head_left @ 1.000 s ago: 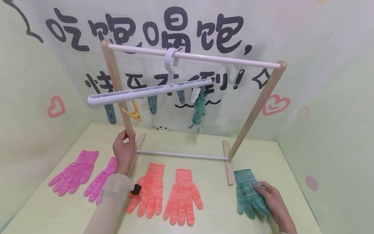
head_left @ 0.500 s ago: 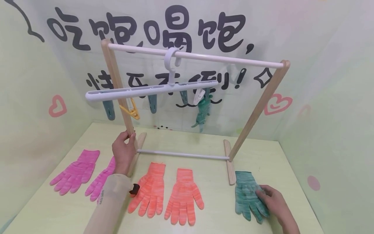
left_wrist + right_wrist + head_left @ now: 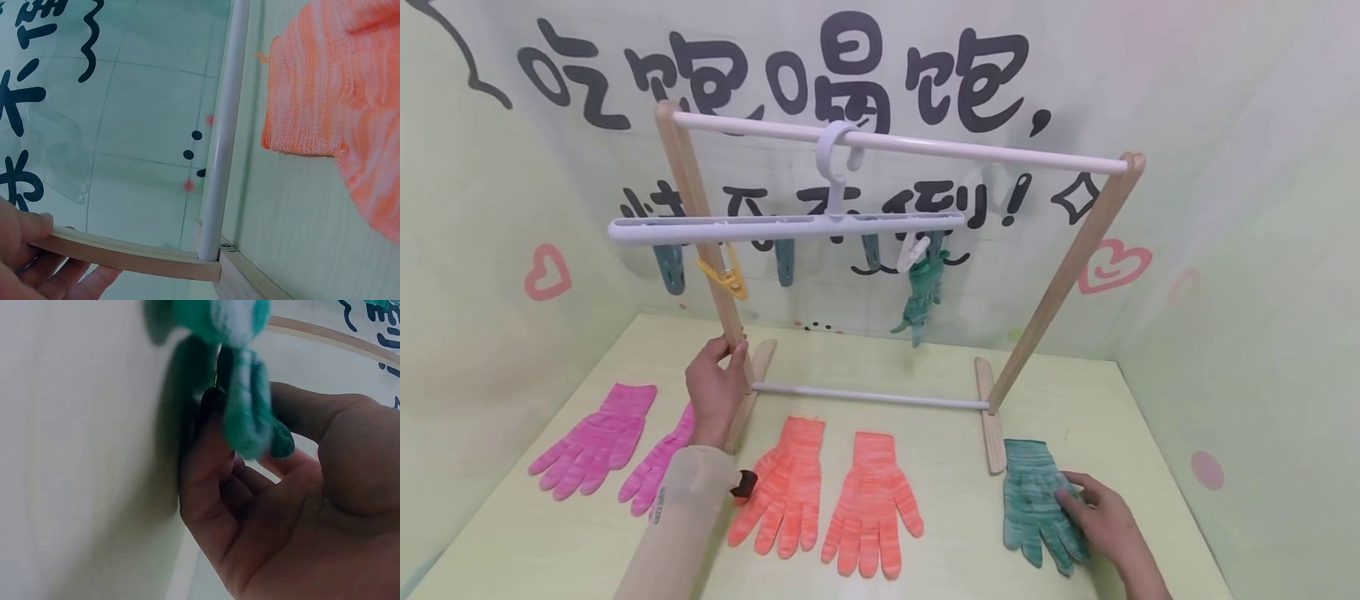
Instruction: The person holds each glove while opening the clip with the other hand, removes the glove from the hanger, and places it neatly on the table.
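My left hand (image 3: 717, 390) grips the left wooden post (image 3: 724, 308) of a drying rack low down; in the left wrist view its fingers curl round the wood. At the right, my right hand (image 3: 1101, 515) pinches the edge of a green knit glove (image 3: 1036, 500) between thumb and fingers. The glove's finger ends (image 3: 247, 412) hang between my thumb and fingers in the right wrist view. A white clip hanger (image 3: 790, 227) hangs from the rack's top bar (image 3: 970, 150). Another green glove (image 3: 921, 292), bunched up, hangs from its right end by a white clip (image 3: 913, 252).
Two orange gloves (image 3: 871, 500) lie flat in front of the rack. Two pink gloves (image 3: 598, 442) lie at the left, one partly behind my left forearm. A yellow clip (image 3: 726, 275) and several blue-grey clips (image 3: 785, 262) hang from the hanger. A printed wall stands behind.
The hanger has swung, its left end shifting left and up and its right end slightly right. Both hands keep nearly the same places, the right still at the green glove.
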{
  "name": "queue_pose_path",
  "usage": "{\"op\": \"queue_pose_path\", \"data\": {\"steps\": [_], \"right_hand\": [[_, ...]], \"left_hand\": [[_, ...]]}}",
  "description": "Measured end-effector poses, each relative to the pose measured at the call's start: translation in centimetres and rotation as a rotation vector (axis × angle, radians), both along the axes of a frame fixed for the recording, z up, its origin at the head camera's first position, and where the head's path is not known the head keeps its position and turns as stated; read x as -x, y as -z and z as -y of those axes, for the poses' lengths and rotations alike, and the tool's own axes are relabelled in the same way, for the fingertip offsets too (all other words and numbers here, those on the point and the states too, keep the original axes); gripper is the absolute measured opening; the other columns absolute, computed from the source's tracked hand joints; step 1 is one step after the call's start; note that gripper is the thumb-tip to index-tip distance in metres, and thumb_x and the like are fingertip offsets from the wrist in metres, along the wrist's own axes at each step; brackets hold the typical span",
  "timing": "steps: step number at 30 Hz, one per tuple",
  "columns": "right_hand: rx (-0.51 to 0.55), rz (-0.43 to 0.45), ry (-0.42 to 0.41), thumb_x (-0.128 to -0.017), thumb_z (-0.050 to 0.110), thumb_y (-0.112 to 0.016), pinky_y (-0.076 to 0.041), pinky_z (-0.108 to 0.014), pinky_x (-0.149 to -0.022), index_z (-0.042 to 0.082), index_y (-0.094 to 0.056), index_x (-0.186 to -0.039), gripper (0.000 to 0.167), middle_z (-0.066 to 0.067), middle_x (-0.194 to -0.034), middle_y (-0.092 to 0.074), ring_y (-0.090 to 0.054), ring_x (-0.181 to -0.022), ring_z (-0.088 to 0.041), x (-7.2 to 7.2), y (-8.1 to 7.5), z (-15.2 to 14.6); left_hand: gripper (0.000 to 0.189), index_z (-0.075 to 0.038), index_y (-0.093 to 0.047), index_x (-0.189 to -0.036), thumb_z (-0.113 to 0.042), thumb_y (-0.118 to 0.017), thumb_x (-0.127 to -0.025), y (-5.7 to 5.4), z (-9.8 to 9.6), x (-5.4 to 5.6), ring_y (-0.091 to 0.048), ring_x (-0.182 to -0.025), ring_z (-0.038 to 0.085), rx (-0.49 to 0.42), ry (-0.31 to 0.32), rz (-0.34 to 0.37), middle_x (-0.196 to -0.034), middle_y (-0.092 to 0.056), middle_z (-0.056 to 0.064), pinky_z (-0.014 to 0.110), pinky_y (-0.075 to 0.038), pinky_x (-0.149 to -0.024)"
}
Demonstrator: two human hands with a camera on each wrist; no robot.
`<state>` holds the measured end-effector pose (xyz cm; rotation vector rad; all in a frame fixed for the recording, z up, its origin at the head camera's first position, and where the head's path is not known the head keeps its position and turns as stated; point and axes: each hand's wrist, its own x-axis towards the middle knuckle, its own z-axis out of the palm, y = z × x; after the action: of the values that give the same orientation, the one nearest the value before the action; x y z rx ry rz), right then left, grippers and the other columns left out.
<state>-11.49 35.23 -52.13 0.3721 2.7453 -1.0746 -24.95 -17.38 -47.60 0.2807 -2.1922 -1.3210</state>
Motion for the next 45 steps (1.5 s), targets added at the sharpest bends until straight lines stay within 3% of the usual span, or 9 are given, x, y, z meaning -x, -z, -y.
{"op": "queue_pose_path", "data": {"steps": [6,8,11,15,20,27,32,37,45], "right_hand": [[-0.039,0.029,0.019,-0.103,0.023,-0.063,-0.053,-0.033,-0.063,-0.004,-0.054,-0.144,0.05,-0.016,-0.093,-0.072,-0.064,-0.074,-0.02,-0.2,-0.5,0.2],[-0.077,0.035,0.028,-0.103,0.025,-0.062,-0.056,-0.038,-0.067,-0.006,-0.053,-0.143,0.052,-0.022,-0.099,-0.071,-0.068,-0.081,-0.027,-0.2,-0.7,0.2],[-0.127,0.018,0.054,-0.104,0.027,-0.061,-0.058,-0.05,-0.082,-0.009,-0.051,-0.142,0.054,-0.032,-0.117,-0.064,-0.067,-0.103,-0.042,-0.3,-1.1,0.2],[-0.135,-0.047,0.091,-0.106,0.027,-0.058,-0.053,-0.061,-0.095,-0.009,-0.051,-0.142,0.052,-0.036,-0.132,-0.054,-0.058,-0.12,-0.051,-0.2,-1.6,1.0],[-0.082,-0.125,0.06,-0.107,0.026,-0.059,-0.054,-0.056,-0.1,-0.001,-0.056,-0.141,0.044,-0.027,-0.134,-0.059,-0.06,-0.122,-0.041,-0.2,-2.4,3.7],[0.001,-0.25,-0.03,-0.105,0.019,-0.062,-0.057,-0.036,-0.093,0.005,-0.063,-0.134,0.033,-0.013,-0.124,-0.069,-0.065,-0.114,-0.026,0.7,-3.3,7.2],[0.045,-0.327,-0.087,-0.103,0.017,-0.065,-0.056,-0.025,-0.086,0.007,-0.068,-0.128,0.027,-0.008,-0.114,-0.072,-0.066,-0.108,-0.021,1.5,-3.5,8.9],[0.114,-0.406,-0.145,-0.103,0.019,-0.067,-0.056,-0.025,-0.084,0.007,-0.068,-0.127,0.028,-0.008,-0.112,-0.073,-0.068,-0.104,-0.022,2.6,-4.0,10.2],[0.232,-0.422,-0.174,-0.103,0.023,-0.067,-0.055,-0.034,-0.094,0.007,-0.062,-0.136,0.037,-0.014,-0.125,-0.071,-0.066,-0.117,-0.027,6.2,-5.5,12.6]], "left_hand": [[0.024,0.001,-0.072,-0.123,-0.009,-0.064,-0.103,0.0,0.1,-0.1,-0.069,-0.119,0.042,0.022,-0.001,0.001,-0.121,-0.074,0.027,0.05,-0.056,-0.097],[0.024,0.0,-0.072,-0.123,-0.01,-0.064,-0.103,0.0,0.1,-0.1,-0.07,-0.118,0.04,0.035,0.002,0.007,-0.121,-0.074,0.025,0.035,-0.057,-0.088],[0.024,-0.001,-0.073,-0.123,-0.012,-0.064,-0.104,-0.1,0.0,-0.2,-0.071,-0.117,0.038,0.047,0.004,0.013,-0.121,-0.075,0.024,0.013,-0.047,-0.076],[0.024,-0.001,-0.073,-0.123,-0.011,-0.064,-0.104,-0.1,0.0,-0.3,-0.071,-0.117,0.038,0.044,0.007,0.011,-0.122,-0.075,0.023,0.004,-0.039,-0.071],[0.025,-0.001,-0.072,-0.124,-0.012,-0.062,-0.104,0.0,0.1,-0.4,-0.071,-0.113,0.038,0.04,0.009,0.024,-0.122,-0.074,0.024,0.004,-0.041,-0.068],[0.025,-0.002,-0.072,-0.124,-0.014,-0.062,-0.104,0.0,0.1,-0.4,-0.071,-0.113,0.038,0.042,0.009,0.034,-0.121,-0.074,0.022,0.035,-0.058,-0.077],[0.024,-0.002,-0.073,-0.123,-0.012,-0.064,-0.103,0.0,0.1,-0.3,-0.072,-0.112,0.038,0.051,0.012,0.016,-0.119,-0.075,0.022,0.035,-0.059,-0.077],[0.022,0.0,-0.073,-0.121,-0.01,-0.064,-0.103,-0.1,-0.1,-0.2,-0.072,-0.112,0.041,0.053,0.012,-0.007,-0.119,-0.075,0.024,0.048,-0.06,-0.082],[0.021,-0.001,-0.074,-0.119,-0.011,-0.064,-0.103,-0.1,0.1,-0.4,-0.073,-0.109,0.039,0.063,-0.001,-0.005,-0.118,-0.076,0.022,0.028,-0.055,-0.074]]}}
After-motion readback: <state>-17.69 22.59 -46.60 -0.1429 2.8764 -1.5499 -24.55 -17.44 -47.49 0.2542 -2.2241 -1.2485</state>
